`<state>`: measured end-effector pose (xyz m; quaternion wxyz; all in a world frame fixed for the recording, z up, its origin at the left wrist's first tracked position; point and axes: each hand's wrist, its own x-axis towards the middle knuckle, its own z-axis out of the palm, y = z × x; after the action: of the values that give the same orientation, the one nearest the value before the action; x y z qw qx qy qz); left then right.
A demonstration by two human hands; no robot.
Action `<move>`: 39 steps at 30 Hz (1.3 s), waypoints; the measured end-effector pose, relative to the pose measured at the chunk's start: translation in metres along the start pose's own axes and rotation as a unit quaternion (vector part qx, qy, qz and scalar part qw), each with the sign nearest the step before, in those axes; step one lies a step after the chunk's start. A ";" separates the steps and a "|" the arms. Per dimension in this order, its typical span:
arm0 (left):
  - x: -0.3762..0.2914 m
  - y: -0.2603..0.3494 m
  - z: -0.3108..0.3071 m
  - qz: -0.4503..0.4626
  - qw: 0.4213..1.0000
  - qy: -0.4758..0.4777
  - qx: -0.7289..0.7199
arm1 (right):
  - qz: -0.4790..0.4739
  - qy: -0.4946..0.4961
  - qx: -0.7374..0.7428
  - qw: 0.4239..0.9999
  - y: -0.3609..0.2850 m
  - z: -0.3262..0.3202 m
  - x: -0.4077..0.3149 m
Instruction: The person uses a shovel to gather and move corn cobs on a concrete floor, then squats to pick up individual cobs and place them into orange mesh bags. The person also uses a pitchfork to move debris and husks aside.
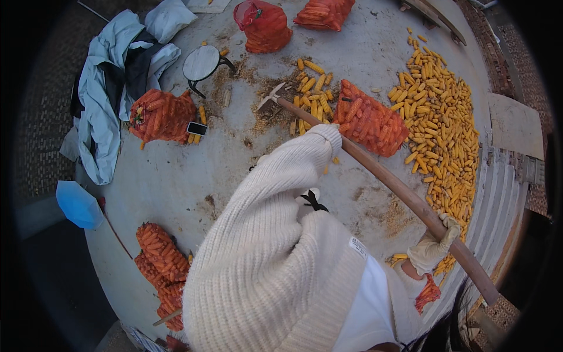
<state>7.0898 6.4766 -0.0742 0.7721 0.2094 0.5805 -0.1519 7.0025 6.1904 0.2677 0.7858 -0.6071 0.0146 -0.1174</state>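
Note:
My right hand point(440, 244), in a pale work glove, grips the rear part of a long wooden handle point(391, 178). The handle slants from lower right to upper left and ends in a metal pick-like head point(272, 97). This head is over scattered kernels and debris, beside loose yellow corn cobs point(314, 99). My left arm's cream knit sleeve point(286, 163) reaches across to the handle's front half. Its cuff lies over the handle, and my left hand is hidden there. A red mesh sack of corn point(369, 119) is just beyond the handle.
A large corn pile point(440, 127) spreads at right, beside concrete steps point(497, 193). At left are a round stool point(201, 64), a corn sack point(162, 116) with a phone point(196, 128) by it, a tarpaulin point(103, 97) and a blue-bladed shovel point(79, 204). More sacks point(268, 28) stand at the back.

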 end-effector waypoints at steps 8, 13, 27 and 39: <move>0.005 0.118 -0.068 0.033 0.959 0.076 0.271 | 0.028 0.034 -0.048 0.998 0.070 0.087 -0.125; 0.014 0.133 -0.101 0.017 0.921 0.096 0.376 | 0.076 0.130 -0.060 0.987 0.104 0.126 -0.197; -0.009 -0.028 -0.217 -0.025 0.885 0.121 0.449 | 0.053 0.289 -0.112 0.949 0.069 0.103 -0.422; -0.088 -0.197 -0.358 -0.082 0.924 0.059 0.368 | 0.039 0.383 -0.160 0.909 -0.010 0.006 -0.626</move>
<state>6.6730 6.4845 -0.1042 0.5898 0.4391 0.5429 -0.4056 6.3932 6.3206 0.2037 0.6161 -0.6321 0.3569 -0.3058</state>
